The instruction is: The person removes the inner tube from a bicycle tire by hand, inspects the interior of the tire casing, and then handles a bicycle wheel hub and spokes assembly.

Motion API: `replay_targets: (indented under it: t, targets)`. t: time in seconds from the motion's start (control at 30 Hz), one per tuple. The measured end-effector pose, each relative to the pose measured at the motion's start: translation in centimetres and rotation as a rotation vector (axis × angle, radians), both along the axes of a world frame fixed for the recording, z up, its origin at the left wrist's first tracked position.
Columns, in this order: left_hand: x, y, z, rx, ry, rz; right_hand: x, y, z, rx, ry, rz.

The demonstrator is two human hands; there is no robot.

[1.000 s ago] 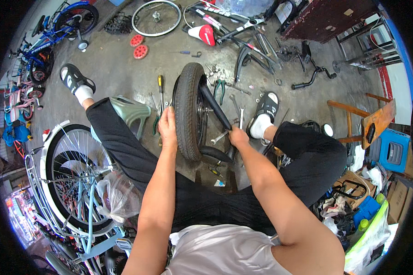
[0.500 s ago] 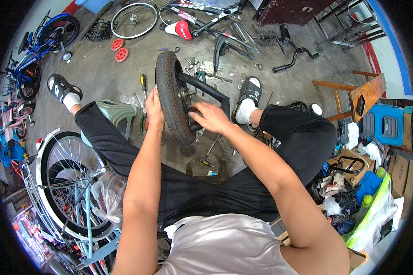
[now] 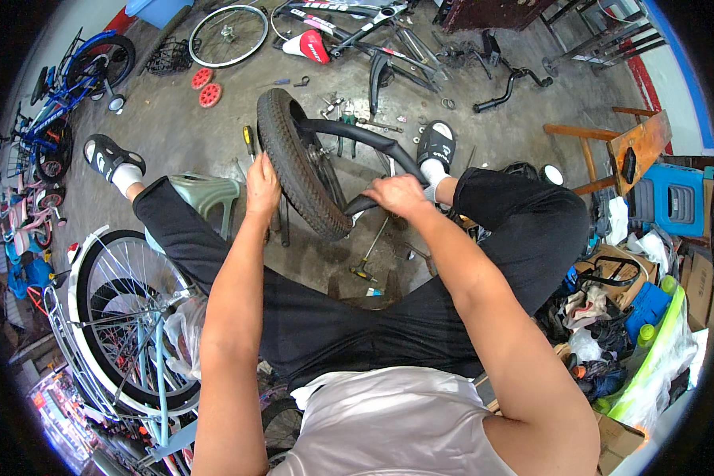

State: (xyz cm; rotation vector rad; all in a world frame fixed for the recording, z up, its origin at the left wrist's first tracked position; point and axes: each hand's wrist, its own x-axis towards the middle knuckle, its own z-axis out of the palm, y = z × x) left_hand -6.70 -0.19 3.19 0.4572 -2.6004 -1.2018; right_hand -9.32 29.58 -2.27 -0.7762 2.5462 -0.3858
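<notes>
Between my knees a small bicycle wheel (image 3: 302,174) with a knobby black tire stands upright, tilted a little. My left hand (image 3: 262,186) holds it by the left side of the tread, fingers lying along the rubber. A black inner tube (image 3: 357,133) hangs out of the wheel's right side in a loop. My right hand (image 3: 401,195) is closed around the lower part of this loop, drawing it away from the rim. A screwdriver (image 3: 249,140) with a yellow and black handle lies just beyond my left hand.
Pliers (image 3: 347,135) and several small tools lie past the wheel. A T-handled tool (image 3: 364,270) rests nearer me. A green stool (image 3: 205,194) stands at left, above a white-tired bicycle wheel (image 3: 95,317). A bicycle frame (image 3: 349,36) lies far off; a wooden stool (image 3: 642,155) stands right.
My right hand has moved right from the wheel's hub area and now grips the inner tube. The tube's loop is pulled farther out. The wheel leans more, its lower end shifted right.
</notes>
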Motion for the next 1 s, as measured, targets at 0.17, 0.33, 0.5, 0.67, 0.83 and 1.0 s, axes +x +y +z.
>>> replay_targets:
  t: [0.17, 0.33, 0.5, 0.67, 0.83, 1.0]
  targets:
    - [-0.3, 0.1, -2.1, -0.053, 0.022, 0.051, -0.5, 0.4, -1.7, -0.055, 0.23, 0.014]
    - [0.4, -4.6, -6.8, 0.7, -0.011, 0.102, -1.1, -3.8, 6.0, -0.379, 0.373, 0.09]
    - [0.4, -9.0, -10.7, 0.863, 0.151, 0.352, 3.6, -5.1, 8.5, -0.307, -0.132, 0.098]
    - [-3.5, -6.4, -7.2, 0.704, 0.106, 0.378, 5.5, -5.2, 2.3, -0.233, -0.065, -0.114]
    - [-5.5, -4.7, -0.5, 0.259, -0.272, 0.55, 2.2, -8.2, 2.9, -0.393, -0.13, -0.27]
    - [-2.4, -2.8, 3.8, 0.059, 0.062, 0.406, -3.1, -12.7, 11.2, -0.582, -0.218, -0.353]
